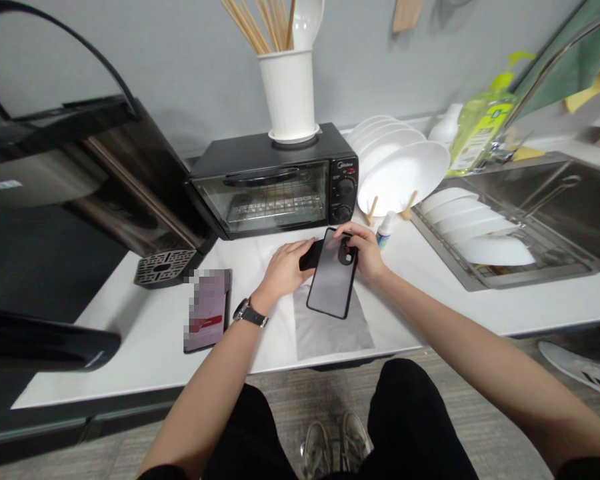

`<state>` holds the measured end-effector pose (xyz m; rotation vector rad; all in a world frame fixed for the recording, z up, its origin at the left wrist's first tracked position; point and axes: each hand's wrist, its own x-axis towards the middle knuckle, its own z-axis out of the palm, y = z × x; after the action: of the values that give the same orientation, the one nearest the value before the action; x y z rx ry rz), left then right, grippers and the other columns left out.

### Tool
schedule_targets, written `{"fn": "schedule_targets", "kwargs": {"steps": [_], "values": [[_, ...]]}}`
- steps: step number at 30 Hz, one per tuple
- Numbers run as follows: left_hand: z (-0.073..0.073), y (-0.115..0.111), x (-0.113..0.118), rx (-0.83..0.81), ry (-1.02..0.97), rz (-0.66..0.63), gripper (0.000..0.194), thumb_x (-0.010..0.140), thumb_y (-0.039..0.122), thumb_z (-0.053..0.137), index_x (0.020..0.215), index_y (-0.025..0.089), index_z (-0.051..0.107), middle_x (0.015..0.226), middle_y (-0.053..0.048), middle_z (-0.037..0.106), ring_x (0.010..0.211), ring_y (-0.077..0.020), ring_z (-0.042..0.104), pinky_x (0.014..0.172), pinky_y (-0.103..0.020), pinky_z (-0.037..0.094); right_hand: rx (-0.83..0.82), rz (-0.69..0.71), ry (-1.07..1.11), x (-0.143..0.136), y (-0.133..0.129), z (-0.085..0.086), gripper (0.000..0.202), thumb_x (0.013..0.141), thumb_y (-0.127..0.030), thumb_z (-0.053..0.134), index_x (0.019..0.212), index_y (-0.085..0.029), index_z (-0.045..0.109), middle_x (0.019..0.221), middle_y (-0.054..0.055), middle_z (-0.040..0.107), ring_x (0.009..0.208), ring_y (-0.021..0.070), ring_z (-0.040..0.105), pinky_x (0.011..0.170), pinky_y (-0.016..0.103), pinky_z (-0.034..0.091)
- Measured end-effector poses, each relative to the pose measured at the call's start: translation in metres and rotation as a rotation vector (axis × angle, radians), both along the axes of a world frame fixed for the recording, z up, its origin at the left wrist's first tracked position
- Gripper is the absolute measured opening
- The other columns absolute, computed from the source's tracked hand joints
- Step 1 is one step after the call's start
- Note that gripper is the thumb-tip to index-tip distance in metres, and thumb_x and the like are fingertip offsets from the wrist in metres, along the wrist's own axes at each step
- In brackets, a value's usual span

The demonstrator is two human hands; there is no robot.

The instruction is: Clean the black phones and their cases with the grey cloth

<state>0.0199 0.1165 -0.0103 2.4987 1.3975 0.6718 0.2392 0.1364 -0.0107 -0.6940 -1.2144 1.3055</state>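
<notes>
Right hand (366, 248) pinches the phone case (330, 287); left hand (287, 268), at its nine o'clock, grips a black object (312, 256); slack fingertips could drop either!

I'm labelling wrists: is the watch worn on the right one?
No, the watch is strapped above the left hand, and the wrist by the right hand is bare.

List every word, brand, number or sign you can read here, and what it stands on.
"Midea": oven, above the dials.
Dial markings: too small to read.
Soap bottle label: blurred.
Spray bottle label: too small.
Machine sticker, far left: blurred.
Phone screen on the counter: partly pixelated, unreadable.
Phone case: nothing legible.
</notes>
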Motion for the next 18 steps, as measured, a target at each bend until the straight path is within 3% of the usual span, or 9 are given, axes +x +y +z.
{"fn": "schedule_targets", "kwargs": {"steps": [9, 14, 18], "values": [[0.0004, -0.0027, 0.0024, -0.125, 0.038, 0.072, 0.074, 0.090, 0.020, 0.063, 0.160, 0.030, 0.041, 0.160, -0.008, 0.053, 0.155, -0.0305, 0.038, 0.128, -0.067, 0.014, 0.053, 0.027, -0.078, 0.0003, 0.0015, -0.0036, 0.024, 0.066, -0.020, 0.053, 0.084, -0.021, 0.069, 0.072, 0.001, 0.076, 0.054, 0.0190, 0.068, 0.051, 0.028, 0.048], [0.0012, -0.0002, 0.0017, -0.095, 0.031, 0.211, 0.070, 0.087, 0.027, 0.072, 0.154, 0.029, 0.051, 0.151, -0.010, 0.062, 0.142, -0.0348, 0.052, 0.126, -0.067, 0.022, 0.077, 0.025, -0.108, 0.0002, 0.0017, -0.0052, 0.026, 0.068, -0.019, 0.052, 0.087, -0.020, 0.069, 0.076, 0.002, 0.077, 0.055, 0.0192, 0.069, 0.053, 0.029, 0.050], [0.0021, 0.0007, 0.0011, -0.134, 0.008, 0.203, 0.068, 0.088, 0.027, 0.070, 0.154, 0.029, 0.051, 0.151, -0.011, 0.061, 0.142, -0.0349, 0.053, 0.123, -0.066, 0.027, 0.075, 0.014, -0.143, -0.0002, 0.0012, -0.0050, 0.026, 0.069, -0.019, 0.051, 0.088, -0.020, 0.068, 0.077, 0.003, 0.077, 0.057, 0.0194, 0.068, 0.054, 0.030, 0.051]]}}
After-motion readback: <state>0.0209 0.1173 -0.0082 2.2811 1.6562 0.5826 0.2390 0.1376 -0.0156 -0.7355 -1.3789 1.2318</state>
